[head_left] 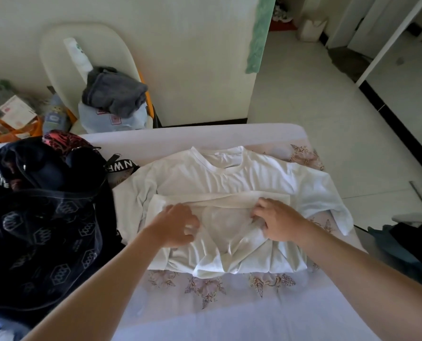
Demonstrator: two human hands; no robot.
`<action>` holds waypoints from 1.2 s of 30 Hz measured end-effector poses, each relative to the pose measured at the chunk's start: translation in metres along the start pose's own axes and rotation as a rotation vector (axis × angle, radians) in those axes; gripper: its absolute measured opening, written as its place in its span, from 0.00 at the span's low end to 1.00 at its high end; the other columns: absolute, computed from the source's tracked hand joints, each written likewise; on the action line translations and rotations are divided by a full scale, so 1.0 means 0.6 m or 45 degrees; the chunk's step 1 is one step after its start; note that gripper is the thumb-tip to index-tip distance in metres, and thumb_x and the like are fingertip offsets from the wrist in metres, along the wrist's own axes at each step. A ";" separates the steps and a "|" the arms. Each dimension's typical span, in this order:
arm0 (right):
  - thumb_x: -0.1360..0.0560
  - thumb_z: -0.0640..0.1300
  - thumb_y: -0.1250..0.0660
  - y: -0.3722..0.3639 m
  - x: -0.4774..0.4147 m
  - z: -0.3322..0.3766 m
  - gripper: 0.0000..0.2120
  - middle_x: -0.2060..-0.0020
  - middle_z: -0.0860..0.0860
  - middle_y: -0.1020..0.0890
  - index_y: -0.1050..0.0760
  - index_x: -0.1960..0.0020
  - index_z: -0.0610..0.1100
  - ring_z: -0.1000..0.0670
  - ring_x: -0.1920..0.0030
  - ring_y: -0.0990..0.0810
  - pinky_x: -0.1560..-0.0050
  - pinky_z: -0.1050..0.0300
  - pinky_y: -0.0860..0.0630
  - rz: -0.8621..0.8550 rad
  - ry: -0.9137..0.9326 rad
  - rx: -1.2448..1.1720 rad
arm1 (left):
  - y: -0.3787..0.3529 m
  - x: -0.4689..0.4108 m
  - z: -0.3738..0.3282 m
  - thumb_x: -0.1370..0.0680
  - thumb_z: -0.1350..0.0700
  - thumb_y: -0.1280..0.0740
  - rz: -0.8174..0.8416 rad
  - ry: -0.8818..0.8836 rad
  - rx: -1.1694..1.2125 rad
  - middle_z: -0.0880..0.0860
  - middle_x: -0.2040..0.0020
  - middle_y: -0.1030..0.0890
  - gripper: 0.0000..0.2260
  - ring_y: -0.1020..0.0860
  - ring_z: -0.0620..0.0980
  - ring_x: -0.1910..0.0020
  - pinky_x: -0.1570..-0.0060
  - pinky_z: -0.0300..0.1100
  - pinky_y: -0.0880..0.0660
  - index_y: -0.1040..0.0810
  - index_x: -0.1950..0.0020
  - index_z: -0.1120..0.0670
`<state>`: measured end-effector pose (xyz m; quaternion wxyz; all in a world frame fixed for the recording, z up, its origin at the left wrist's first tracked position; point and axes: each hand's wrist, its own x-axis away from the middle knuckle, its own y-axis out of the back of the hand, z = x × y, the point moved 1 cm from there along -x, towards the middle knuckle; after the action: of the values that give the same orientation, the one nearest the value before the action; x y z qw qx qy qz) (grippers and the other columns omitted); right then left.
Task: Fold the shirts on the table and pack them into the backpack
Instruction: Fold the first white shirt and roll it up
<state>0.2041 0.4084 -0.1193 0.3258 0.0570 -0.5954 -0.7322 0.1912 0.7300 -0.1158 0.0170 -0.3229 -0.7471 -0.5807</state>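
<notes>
A white T-shirt (232,175) lies face up on the table, collar at the far side, sleeves spread out. Its lower part is folded up over the chest and bunched in wrinkles near me. My left hand (174,225) presses on the folded cloth at the left, fingers curled into the fabric. My right hand (276,220) pinches a fold of the same shirt at the right. A dark patterned backpack (45,217) stands open at the left edge of the table, touching the shirt's left sleeve.
The table (229,313) has a pale cloth with a floral border. Behind it, a white chair (57,60) holds a grey garment (114,92) on a plastic bag. Dark clothing (412,244) lies at the right edge. Tiled floor opens to the right.
</notes>
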 end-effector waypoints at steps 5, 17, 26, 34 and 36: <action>0.28 0.38 0.36 0.003 0.009 -0.048 0.10 0.57 0.53 0.17 0.18 0.54 0.49 0.48 0.58 0.18 0.51 0.51 0.22 -0.085 -0.089 0.106 | 0.003 0.013 0.055 0.21 0.55 0.35 -0.414 0.188 -0.034 0.47 0.59 0.21 0.06 0.22 0.51 0.56 0.41 0.51 0.29 0.18 0.52 0.50; 0.28 0.44 0.34 0.027 -0.029 -0.049 0.12 0.50 0.42 0.23 0.25 0.48 0.39 0.40 0.50 0.25 0.53 0.49 0.31 -0.396 -1.010 0.355 | 0.045 -0.067 0.008 0.26 0.62 0.34 -0.448 0.121 0.098 0.48 0.39 0.25 0.16 0.29 0.53 0.36 0.37 0.49 0.35 0.21 0.41 0.48; 0.25 0.52 0.40 -0.003 -0.038 -0.078 0.16 0.50 0.51 0.21 0.28 0.39 0.50 0.47 0.48 0.23 0.43 0.49 0.34 -0.120 -0.438 0.261 | -0.002 -0.101 -0.002 0.21 0.50 0.39 -0.351 0.233 0.078 0.49 0.48 0.25 0.08 0.28 0.53 0.45 0.40 0.49 0.32 0.23 0.48 0.50; 0.22 0.50 0.44 0.057 -0.067 -0.115 0.15 0.73 0.44 0.22 0.25 0.54 0.41 0.40 0.74 0.23 0.72 0.55 0.32 -0.943 -0.405 0.162 | 0.102 -0.146 -0.005 0.19 0.56 0.44 -0.733 0.367 0.210 0.55 0.59 0.25 0.03 0.25 0.60 0.59 0.60 0.48 0.33 0.33 0.48 0.54; 0.25 0.46 0.37 0.094 -0.098 -0.127 0.12 0.62 0.42 0.20 0.26 0.46 0.40 0.39 0.64 0.20 0.62 0.49 0.26 -0.990 -0.384 0.304 | 0.130 -0.177 -0.002 0.22 0.61 0.41 -0.869 0.467 0.119 0.56 0.53 0.24 0.06 0.26 0.60 0.51 0.51 0.51 0.33 0.31 0.45 0.55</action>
<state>0.3088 0.3724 -0.1071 -0.0736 0.2068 -0.6511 -0.7265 0.3142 0.6886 -0.0911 -0.0291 0.0543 -0.8218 -0.5664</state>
